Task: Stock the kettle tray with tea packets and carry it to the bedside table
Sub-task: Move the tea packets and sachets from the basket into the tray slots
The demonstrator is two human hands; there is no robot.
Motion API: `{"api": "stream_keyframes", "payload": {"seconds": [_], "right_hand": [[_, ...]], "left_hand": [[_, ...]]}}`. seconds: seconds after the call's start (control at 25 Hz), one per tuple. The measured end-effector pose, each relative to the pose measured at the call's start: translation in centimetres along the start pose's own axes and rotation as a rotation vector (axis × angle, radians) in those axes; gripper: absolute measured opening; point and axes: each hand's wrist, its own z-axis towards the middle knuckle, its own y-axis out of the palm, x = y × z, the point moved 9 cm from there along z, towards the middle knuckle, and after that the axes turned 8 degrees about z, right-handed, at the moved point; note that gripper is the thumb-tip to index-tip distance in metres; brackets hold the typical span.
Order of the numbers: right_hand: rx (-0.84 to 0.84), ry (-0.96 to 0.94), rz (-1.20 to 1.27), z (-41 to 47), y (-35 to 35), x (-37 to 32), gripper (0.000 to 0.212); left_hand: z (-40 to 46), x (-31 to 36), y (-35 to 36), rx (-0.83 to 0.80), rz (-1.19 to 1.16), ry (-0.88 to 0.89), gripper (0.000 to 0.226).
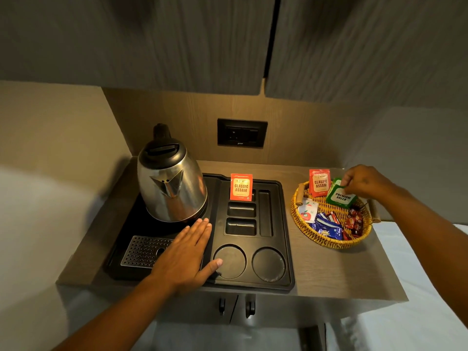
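A black kettle tray (286,236) lies on the wooden counter with a steel kettle (169,183) on its left half. One red Classic Assam packet (241,187) stands upright in the tray's rear slot. My left hand (187,257) rests flat and open on the tray in front of the kettle. To the right a wicker basket (326,243) holds another red Classic Assam packet (319,183), a green Premium Green packet (340,193) and other sachets. My right hand (364,182) pinches the top of the green packet, which stands over the basket's rear.
Blue sachets (326,228), dark red sachets (354,221) and a white packet (307,211) lie in the basket. A black wall socket (241,133) sits behind the tray. Cabinet doors hang overhead. Two round cup recesses (268,264) are at the tray's front right.
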Motion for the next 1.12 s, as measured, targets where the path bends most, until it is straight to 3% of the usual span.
{"api": "stream_keyframes", "payload": {"seconds": [0.12, 0.24, 0.36, 0.52, 0.76, 0.92, 1.0, 1.12], "right_hand": [[0.019, -0.050, 0.037, -1.4, -2.2, -3.2, 0.018], [-0.001, -0.245, 0.175, -4.0, -1.8, -9.9, 0.024], [-0.147, -0.386, 0.233, -6.3, 4.1, -17.3, 0.023], [-0.237, -0.412, 0.171, -6.0, 12.0, -22.1, 0.011], [-0.270, -0.403, 0.240, -5.0, 14.2, -23.8, 0.018], [-0.276, -0.345, 0.277, -4.9, 14.6, -22.7, 0.010], [-0.181, -0.370, 0.264, -4.8, 12.8, -21.0, 0.012], [0.121, -0.309, 0.247, -3.6, 6.4, -14.6, 0.016]], "left_hand": [[-0.1, 0.0, 0.0, 0.010, 0.011, 0.004, 0.089], [0.1, 0.0, 0.3, 0.007, 0.019, 0.010, 0.090], [0.1, 0.0, 0.5, 0.002, 0.010, 0.009, 0.090], [0.2, -0.2, 0.7, 0.000, 0.010, 0.012, 0.091], [0.2, -0.2, 0.5, 0.025, 0.008, 0.014, 0.091], [0.2, -0.1, 0.4, 0.033, 0.004, 0.014, 0.090], [0.1, -0.2, 0.4, 0.033, -0.003, 0.014, 0.090], [0.1, -0.2, 0.3, 0.044, -0.011, 0.013, 0.090]]}}
